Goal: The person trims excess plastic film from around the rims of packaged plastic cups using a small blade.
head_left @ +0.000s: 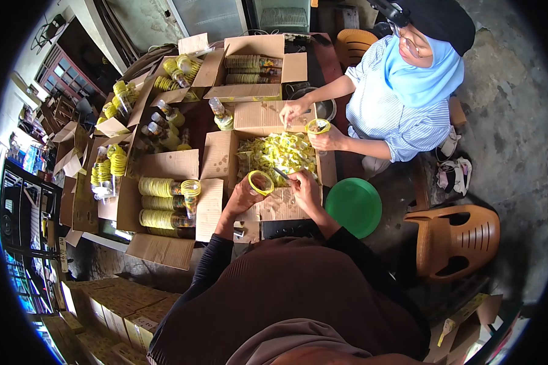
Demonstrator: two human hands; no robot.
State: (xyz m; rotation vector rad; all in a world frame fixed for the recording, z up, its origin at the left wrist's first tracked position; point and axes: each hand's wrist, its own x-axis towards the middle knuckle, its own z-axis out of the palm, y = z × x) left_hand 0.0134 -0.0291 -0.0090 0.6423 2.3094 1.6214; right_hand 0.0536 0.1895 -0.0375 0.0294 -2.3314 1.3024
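My left hand [242,199] is closed around a clear plastic cup [260,182] with a yellow rim, its mouth tilted up. Some brownish content shows inside. My right hand [305,193] pinches a slim dark tool [281,174] whose exact kind I cannot make out. The tool points toward the cup, apart from it. Both hands are over the near side of an open cardboard box [280,212], its flaps folded out. Many small yellow-and-white packets [278,152] lie heaped in that box.
Across the box, a person [386,91] holds another yellow-rimmed cup [318,126] and reaches over the packets. Boxes of stacked yellow-rimmed cups [158,202] stand to the left, another box [253,67] behind. A green round basin [354,208] and a brown plastic chair [456,240] are at right.
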